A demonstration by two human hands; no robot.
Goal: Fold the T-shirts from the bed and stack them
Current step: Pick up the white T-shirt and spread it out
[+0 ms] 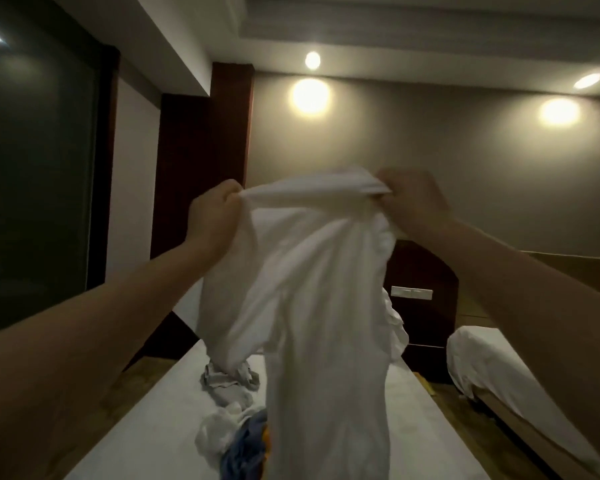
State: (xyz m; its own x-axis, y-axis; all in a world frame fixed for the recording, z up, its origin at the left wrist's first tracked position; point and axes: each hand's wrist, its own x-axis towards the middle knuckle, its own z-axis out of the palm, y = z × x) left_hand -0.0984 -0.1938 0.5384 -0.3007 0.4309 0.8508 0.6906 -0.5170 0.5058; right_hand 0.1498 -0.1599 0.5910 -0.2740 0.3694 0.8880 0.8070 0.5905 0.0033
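I hold a white T-shirt [312, 289] up in the air over the bed [146, 431]. My left hand [215, 220] grips its upper edge on the left, and my right hand [409, 202] grips the upper edge on the right. The shirt hangs down crumpled, and its lower end reaches the bottom of the frame. Below it on the white sheet lie a grey garment [229, 382], a white garment [219, 431] and a blue one with an orange patch [246, 448], all loose and unfolded. The hanging shirt hides part of the pile.
A second bed with white bedding [492, 368] stands to the right across a narrow floor gap. A dark wooden nightstand [423, 299] sits between the beds at the far end. A dark window [35, 168] fills the left wall.
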